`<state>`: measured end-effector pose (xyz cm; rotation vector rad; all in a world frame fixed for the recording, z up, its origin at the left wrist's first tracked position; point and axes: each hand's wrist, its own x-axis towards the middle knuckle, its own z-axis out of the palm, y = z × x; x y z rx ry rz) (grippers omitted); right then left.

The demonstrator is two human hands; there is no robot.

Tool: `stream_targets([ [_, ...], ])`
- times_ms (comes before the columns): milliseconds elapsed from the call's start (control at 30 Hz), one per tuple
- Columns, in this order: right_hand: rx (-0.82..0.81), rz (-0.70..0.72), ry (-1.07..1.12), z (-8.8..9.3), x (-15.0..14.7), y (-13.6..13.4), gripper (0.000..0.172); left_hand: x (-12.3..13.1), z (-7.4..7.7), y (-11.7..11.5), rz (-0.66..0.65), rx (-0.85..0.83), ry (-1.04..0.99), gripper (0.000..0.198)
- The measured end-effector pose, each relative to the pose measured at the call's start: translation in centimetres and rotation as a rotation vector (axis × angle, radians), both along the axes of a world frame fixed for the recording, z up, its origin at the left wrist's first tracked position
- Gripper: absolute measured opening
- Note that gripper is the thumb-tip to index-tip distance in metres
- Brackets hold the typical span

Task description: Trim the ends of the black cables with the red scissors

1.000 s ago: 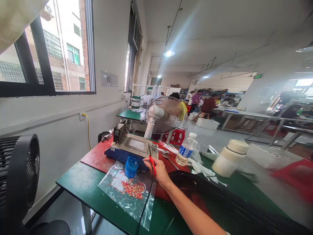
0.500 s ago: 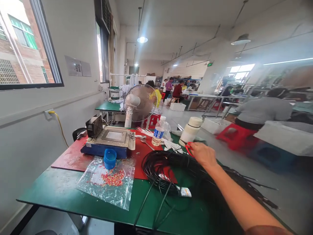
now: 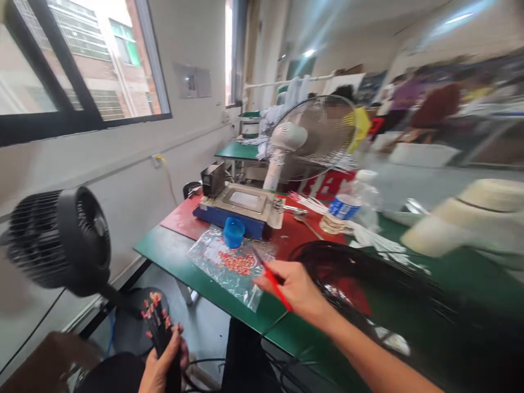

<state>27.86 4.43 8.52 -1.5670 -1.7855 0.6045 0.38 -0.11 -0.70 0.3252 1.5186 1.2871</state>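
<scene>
At the lower left, my left hand (image 3: 166,357) is closed around a bundle of black cables (image 3: 158,327), whose upright ends show small red and pale wire tips. My right hand (image 3: 297,286) grips a slim red-handled tool (image 3: 278,289) over the table's front part. Its thin dark tip points up and left; blur hides its exact kind. Just beyond that tip lies a clear plastic bag (image 3: 245,292) with small red and yellow bits (image 3: 237,263) on it. A coil of black cable (image 3: 327,256) lies to the right, partly behind my right forearm.
A blue cup (image 3: 233,232) stands before a blue-based heating device (image 3: 241,204) on a red mat. Further right are a labelled bottle (image 3: 341,213) and a pale flask (image 3: 454,218). A black fan (image 3: 61,240) stands left, a white fan (image 3: 286,136) behind. People work beyond.
The view has swung left and down. My right hand has come from beside the flask back toward the bag with the red-handled tool. My left hand and its cable bundle have come into view.
</scene>
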Motion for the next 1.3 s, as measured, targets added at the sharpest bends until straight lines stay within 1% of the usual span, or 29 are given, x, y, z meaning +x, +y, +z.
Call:
stream_targets([
  [33,-0.056,0.127,0.084,-0.6,-2.4,0.4,0.039,0.2,0.1,0.0,-0.014,0.034,-0.029,0.048],
  [67,-0.113,0.243,0.168,-1.3,-4.4,0.6,0.036,0.3,0.3,0.0,-0.068,0.089,-0.093,0.050],
  [100,-0.175,0.336,0.247,-1.9,-6.3,0.8,0.033,0.4,0.5,-0.1,-0.089,0.112,-0.128,0.049],
  [167,-0.294,0.446,0.366,-3.2,-9.0,1.0,0.029,0.6,1.0,-0.5,-0.132,0.136,-0.169,0.045],
  [233,-0.392,0.489,0.449,-4.4,-10.7,1.1,0.031,0.7,1.5,-1.0,-0.157,0.127,-0.156,0.041],
  [333,-0.522,0.538,0.591,-5.7,-11.6,0.9,0.038,0.8,1.7,-1.6,-0.213,0.107,-0.129,0.037],
  [433,-0.692,0.594,0.754,-6.8,-11.2,0.8,0.042,1.0,1.6,-1.7,-0.316,0.085,-0.158,0.031],
  [500,-0.778,0.639,0.826,-7.3,-10.8,0.8,0.041,1.2,1.4,-1.6,-0.389,0.081,-0.174,0.028],
  [533,-0.796,0.659,0.851,-7.4,-10.6,0.8,0.039,1.4,1.3,-1.6,-0.417,0.084,-0.173,0.029],
  [600,-0.787,0.685,0.896,-7.6,-10.4,0.8,0.034,1.5,1.1,-1.4,-0.454,0.083,-0.166,0.030],
  [667,-0.739,0.675,0.919,-7.7,-10.4,0.7,0.033,1.7,1.1,-1.3,-0.457,0.078,-0.168,0.029],
  [767,-0.583,0.586,0.830,-7.6,-10.6,0.3,0.034,1.9,1.4,-1.1,-0.395,0.061,-0.170,0.026],
  [867,-0.425,0.497,0.691,-7.4,-10.8,0.0,0.034,2.1,1.7,-0.9,-0.330,0.038,-0.117,0.032],
  [900,-0.403,0.482,0.662,-7.4,-10.8,-0.1,0.034,2.1,1.8,-0.8,-0.309,0.028,-0.093,0.035],
  [967,-0.411,0.480,0.624,-7.5,-10.8,-0.1,0.036,2.2,1.8,-0.7,-0.252,0.011,-0.058,0.039],
  [1067,-0.437,0.548,0.541,-7.4,-10.6,0.0,0.039,2.0,1.7,-0.7,-0.151,0.030,-0.048,0.040],
  [1167,-0.391,0.653,0.368,-7.0,-10.7,-0.2,0.039,1.5,1.8,-0.8,-0.071,0.087,-0.061,0.037],
  [1300,-0.398,0.730,0.139,-6.5,-11.1,-0.7,0.043,0.9,1.9,-1.0,-0.041,0.127,-0.019,0.037],
])
